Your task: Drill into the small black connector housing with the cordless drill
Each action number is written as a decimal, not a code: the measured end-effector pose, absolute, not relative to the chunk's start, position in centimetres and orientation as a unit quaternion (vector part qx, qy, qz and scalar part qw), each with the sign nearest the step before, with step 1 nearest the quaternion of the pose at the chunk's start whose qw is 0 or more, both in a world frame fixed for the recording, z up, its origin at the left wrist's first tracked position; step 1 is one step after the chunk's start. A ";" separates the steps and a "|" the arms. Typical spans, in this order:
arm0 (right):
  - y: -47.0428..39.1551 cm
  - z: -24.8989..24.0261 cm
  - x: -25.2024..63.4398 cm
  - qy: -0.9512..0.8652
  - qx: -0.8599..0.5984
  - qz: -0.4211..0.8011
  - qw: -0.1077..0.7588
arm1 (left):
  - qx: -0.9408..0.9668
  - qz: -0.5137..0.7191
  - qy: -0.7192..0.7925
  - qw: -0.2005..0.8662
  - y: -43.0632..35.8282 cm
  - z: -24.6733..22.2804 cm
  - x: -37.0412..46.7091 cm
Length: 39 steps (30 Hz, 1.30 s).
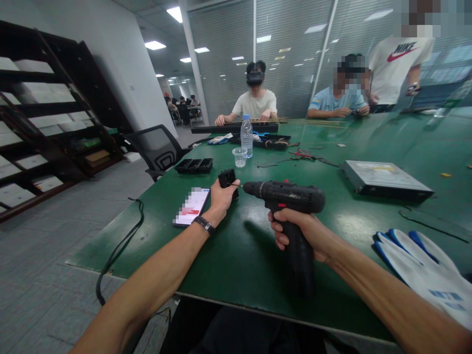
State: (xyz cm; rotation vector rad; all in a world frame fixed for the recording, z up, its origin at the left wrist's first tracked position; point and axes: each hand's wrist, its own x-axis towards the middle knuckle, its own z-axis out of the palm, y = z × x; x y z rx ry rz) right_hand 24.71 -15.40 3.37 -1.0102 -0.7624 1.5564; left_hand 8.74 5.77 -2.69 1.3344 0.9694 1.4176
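Observation:
In my right hand (291, 231) is a black cordless drill (295, 196), gripped by its handle with the chuck pointing left. A thin bit runs from the chuck to a small black plastic part (227, 178), which my left hand (222, 199) holds just above the table. Whether the bit touches the part or sits in it I cannot make out. Beside my left hand lies a phone (192, 206) with its screen lit. My left fingers are closed around the part and hide some of it.
On the green table (221, 265) stand a plastic cup (239, 157), a water bottle (247, 136) and a black compartment tray (194, 166). To the right lie a metal drive box (387, 179) and white-blue gloves (420, 270). Several people are across the table.

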 end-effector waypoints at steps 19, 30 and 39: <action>-15.3 3.4 24.7 -0.323 -0.426 0.651 0.538 | 0.537 0.574 0.402 0.469 5.8 -2.7 8.7; -15.4 3.2 24.8 -0.319 -0.424 0.655 0.538 | 0.543 0.575 0.405 0.459 5.9 -2.8 8.7; -15.3 3.1 24.8 -0.318 -0.420 0.657 0.540 | 0.537 0.580 0.400 0.465 6.2 -3.0 8.8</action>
